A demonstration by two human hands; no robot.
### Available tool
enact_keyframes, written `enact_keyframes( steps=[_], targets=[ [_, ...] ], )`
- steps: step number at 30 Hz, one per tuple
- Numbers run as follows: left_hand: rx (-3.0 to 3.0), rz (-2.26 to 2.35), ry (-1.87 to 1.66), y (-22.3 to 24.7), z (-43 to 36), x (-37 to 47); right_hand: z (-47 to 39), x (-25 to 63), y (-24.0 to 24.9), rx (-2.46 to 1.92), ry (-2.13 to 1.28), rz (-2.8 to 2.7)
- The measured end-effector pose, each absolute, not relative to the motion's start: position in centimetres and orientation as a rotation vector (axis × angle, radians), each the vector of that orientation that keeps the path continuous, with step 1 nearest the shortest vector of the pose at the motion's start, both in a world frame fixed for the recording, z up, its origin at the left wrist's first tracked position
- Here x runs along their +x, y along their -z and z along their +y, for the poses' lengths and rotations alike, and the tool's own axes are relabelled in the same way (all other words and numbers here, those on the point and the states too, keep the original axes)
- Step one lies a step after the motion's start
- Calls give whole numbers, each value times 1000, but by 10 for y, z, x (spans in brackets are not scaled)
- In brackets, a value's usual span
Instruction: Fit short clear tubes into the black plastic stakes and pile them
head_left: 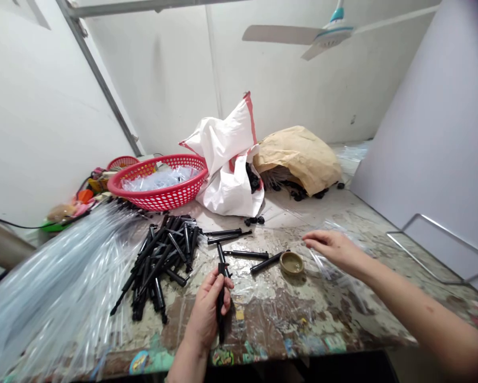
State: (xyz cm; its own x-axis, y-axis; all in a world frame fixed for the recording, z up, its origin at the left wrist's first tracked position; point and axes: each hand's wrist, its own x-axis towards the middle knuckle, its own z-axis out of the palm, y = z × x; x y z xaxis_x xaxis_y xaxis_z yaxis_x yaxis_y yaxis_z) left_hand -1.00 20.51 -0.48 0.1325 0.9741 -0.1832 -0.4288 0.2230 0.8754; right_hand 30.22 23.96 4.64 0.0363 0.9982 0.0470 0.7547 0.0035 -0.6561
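Near the front of the table, my left hand is closed around a black plastic tube with a small clip-like fitting near its upper end. Beyond it lie a few more black tubes, one reaching to a small round bowl with what looks like liquid inside. To the right of the bowl, my right hand hovers with fingers stretched out and nothing visible in them. Below that hand are thin clear plastic pieces. A heap of black tubes lies to the left of my left hand.
Long clear plastic strips cover the left side. Behind stand a red basket of clear pieces, a white sack and a tan bag with black parts. A white panel with a wire frame bounds the right.
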Motion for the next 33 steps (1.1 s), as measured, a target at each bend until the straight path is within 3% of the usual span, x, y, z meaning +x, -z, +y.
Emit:
enact_keyframes(
  steps=[8, 13, 18, 24, 33],
  targets=[
    [805, 924, -1153, 3, 205, -9, 224, 265, -38, -1712, 119, -2327],
    [807, 928, -1160, 2, 204, -9, 227, 261, -32, -1685, 288, -2436],
    [803, 914, -1151, 2, 203, -10, 220, 259, -39, -1688, 88, -2246],
    [799, 853, -1119, 6, 201, -10, 203, 213, -63, -1504, -803, -1778],
    [693, 793, -1168, 2, 200, -11, 221, 162, -39, -1357, -898, -1663]
  ],
)
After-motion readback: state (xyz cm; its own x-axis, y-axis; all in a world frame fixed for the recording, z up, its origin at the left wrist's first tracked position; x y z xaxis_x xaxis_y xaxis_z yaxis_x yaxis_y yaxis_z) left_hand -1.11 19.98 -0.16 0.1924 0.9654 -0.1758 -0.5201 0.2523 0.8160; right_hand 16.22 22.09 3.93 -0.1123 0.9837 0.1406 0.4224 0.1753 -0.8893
